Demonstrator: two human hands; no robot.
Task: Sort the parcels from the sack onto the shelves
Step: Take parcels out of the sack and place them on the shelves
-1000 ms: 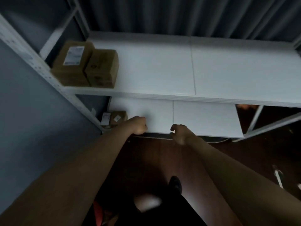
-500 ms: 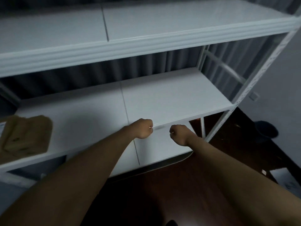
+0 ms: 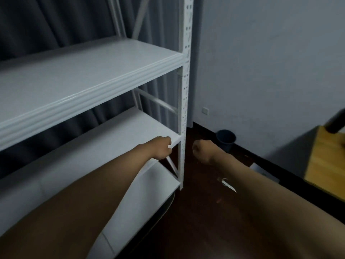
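The white shelf unit (image 3: 89, 75) fills the left half of the view, and the boards I can see carry no parcels. Its right front post (image 3: 183, 109) stands between my two hands. My left hand (image 3: 162, 150) is a closed fist holding nothing, in front of the middle board's right end. My right hand (image 3: 202, 152) is also a closed fist holding nothing, out over the dark floor to the right of the post. No parcel and no sack are in view.
A dark bucket (image 3: 225, 138) stands on the floor by the grey wall. A wooden table corner (image 3: 324, 165) juts in at the right. A white flat object (image 3: 261, 171) and a small white item (image 3: 228, 186) lie on the dark floor. Dark curtains hang behind the shelves.
The view has swung right, from the shelf's left end with its brown parcels to its right end. Both fists stay closed and held out in front.
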